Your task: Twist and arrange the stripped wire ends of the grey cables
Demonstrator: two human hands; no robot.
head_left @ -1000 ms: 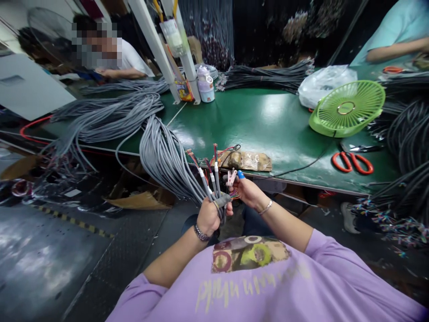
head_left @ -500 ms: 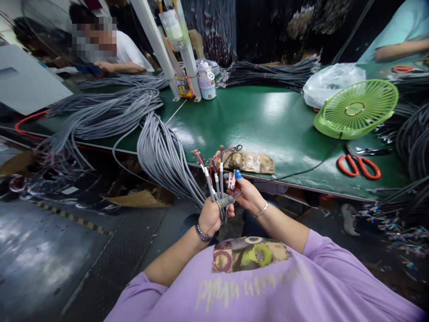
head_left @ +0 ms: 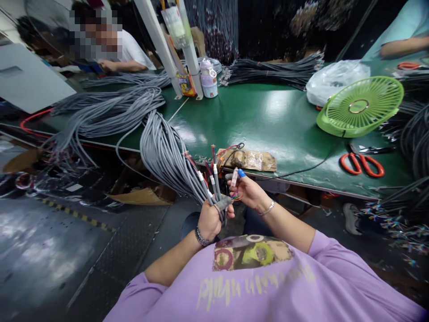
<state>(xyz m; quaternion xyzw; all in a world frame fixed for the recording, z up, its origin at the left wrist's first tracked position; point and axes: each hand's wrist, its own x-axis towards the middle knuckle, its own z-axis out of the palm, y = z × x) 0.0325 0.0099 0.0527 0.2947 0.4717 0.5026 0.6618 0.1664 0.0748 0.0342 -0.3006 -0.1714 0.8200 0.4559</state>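
My left hand (head_left: 210,220) is closed around several grey cables (head_left: 217,190). White sleeves and stripped red, blue and orange wires show at their upper ends. One cable end (head_left: 223,204) points right, with thin coloured wires (head_left: 236,198) fanning out beside my right fingers. My right hand (head_left: 252,193) pinches a small pale pink piece (head_left: 234,177), whose exact kind I cannot make out. A blue cover (head_left: 241,173) is on one of its fingertips. Just beyond the hands, a taped cardboard piece (head_left: 256,160) with wires on it lies at the table's edge.
A large bundle of grey cables (head_left: 164,152) hangs over the green table's (head_left: 248,116) front edge. To the right are orange-handled scissors (head_left: 362,164), a green fan (head_left: 360,107) and a plastic bag (head_left: 335,80). A bottle (head_left: 209,79) stands by the post. Co-workers sit across the table.
The cable ends in my left hand have leaned to the left. My right hand has shifted slightly right, and the pale piece stands a little more upright. The whole view has moved slightly.
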